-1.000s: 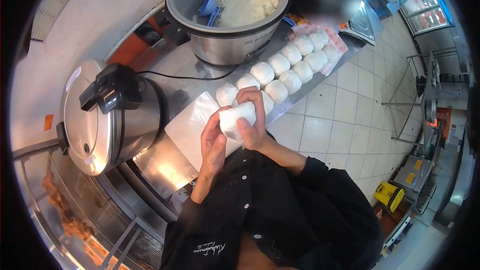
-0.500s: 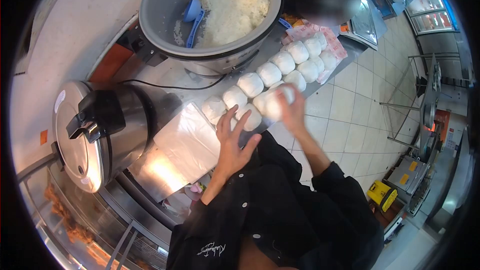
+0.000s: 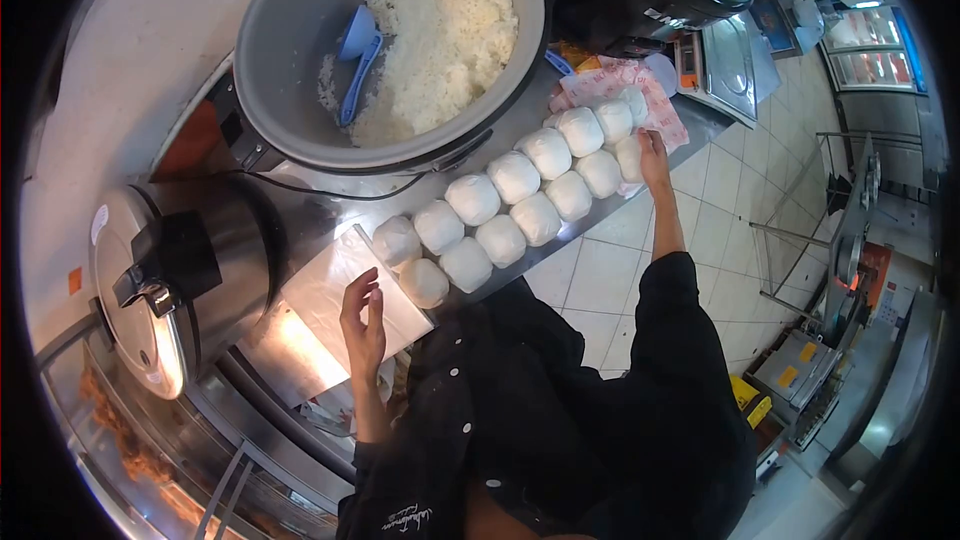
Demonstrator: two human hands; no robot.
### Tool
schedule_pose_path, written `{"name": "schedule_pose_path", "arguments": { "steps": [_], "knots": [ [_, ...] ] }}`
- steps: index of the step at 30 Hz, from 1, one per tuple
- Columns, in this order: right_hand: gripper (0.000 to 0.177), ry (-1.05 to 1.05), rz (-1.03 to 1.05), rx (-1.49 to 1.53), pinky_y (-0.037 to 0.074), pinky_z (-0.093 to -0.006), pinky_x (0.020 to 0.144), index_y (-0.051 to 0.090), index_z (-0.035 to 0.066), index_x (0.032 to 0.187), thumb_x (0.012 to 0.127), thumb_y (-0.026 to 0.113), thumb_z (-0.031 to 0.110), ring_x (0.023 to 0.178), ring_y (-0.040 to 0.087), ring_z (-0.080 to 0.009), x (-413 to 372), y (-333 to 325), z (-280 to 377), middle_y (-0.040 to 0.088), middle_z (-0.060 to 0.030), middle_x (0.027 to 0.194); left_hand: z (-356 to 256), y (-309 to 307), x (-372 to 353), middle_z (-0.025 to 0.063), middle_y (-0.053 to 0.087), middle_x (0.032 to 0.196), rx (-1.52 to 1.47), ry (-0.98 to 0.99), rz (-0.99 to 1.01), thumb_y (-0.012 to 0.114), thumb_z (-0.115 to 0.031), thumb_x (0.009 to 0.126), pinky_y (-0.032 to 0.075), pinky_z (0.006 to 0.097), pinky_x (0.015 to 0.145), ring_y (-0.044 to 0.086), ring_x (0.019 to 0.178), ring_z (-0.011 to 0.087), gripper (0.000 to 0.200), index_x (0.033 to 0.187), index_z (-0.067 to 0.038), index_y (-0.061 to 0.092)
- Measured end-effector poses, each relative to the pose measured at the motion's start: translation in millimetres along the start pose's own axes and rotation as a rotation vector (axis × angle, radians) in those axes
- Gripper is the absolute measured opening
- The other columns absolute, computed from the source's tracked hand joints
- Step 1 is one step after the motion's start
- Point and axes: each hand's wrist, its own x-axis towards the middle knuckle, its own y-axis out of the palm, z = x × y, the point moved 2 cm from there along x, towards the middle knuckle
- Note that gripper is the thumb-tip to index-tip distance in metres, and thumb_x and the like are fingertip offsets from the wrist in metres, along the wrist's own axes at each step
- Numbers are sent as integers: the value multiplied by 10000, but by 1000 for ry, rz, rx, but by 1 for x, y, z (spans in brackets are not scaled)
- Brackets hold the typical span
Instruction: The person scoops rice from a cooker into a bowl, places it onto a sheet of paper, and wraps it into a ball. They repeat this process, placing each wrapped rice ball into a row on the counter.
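Several white, rounded wrapped bundles (image 3: 515, 177) stand in two slanting rows along the steel counter; their wrapping hides what is inside. At the far right end of the front row, my right hand (image 3: 655, 158) has its fingers closed against the last bundle (image 3: 628, 157). My left hand (image 3: 364, 328) is open and holds nothing, fingers raised over a stack of thin white wrapping sheets (image 3: 335, 285). The nearest bundle to it is the left one of the front row (image 3: 424, 283), which it does not touch.
A big open cooker pot (image 3: 275, 70) of white rice (image 3: 440, 40) stands behind the rows, with a blue scoop (image 3: 357, 70) inside. A lidded steel cooker (image 3: 215, 260) is at left. Pink-printed paper (image 3: 665, 120) and a scale (image 3: 728, 65) lie at right. The counter's front edge borders tiled floor.
My right hand has moved from the middle of the front row to its right end. My left hand has drawn back left, off the bundles. The front row now stands in line.
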Motion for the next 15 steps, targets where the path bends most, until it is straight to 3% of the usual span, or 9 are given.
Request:
{"name": "schedule_pose_path", "arguments": {
  "steps": [7, 10, 12, 15],
  "knots": [
    [352, -108, -2, -31, 498, -421, 878, 704, 5, 1059, 1034, 507, 295, 955, 684, -314, -6, 3, 17, 729, -200, 993, 16, 5, -13, 142, 673, 1304, 17, -66, -69, 579, -251, 1057, 508, 383, 954, 647, 1128, 248, 363, 1318, -6, 640],
    [341, -143, -107, 32, 513, -415, 803, 714, 3, 1008, 1034, 535, 292, 854, 693, -311, -7, 11, 16, 733, -190, 910, 15, 11, -12, 147, 673, 1298, 40, -57, -53, 583, -257, 1054, 509, 386, 952, 649, 1122, 253, 370, 1314, 0, 640],
    [315, -43, -261, 65, 514, -368, 770, 722, -10, 954, 1036, 567, 251, 829, 681, -219, -16, 13, 33, 730, -171, 878, 13, 15, -11, 150, 674, 1296, 40, -51, -41, 585, -260, 1053, 509, 388, 951, 650, 1118, 256, 373, 1312, 2, 641],
    [322, -7, -233, -67, 526, -353, 737, 722, -12, 968, 1023, 625, 290, 793, 683, -197, -10, 14, 20, 729, -148, 838, 12, 19, -9, 157, 674, 1285, 44, -46, -28, 583, -255, 1052, 511, 389, 946, 651, 1111, 261, 368, 1307, 4, 643]
  ]
}}
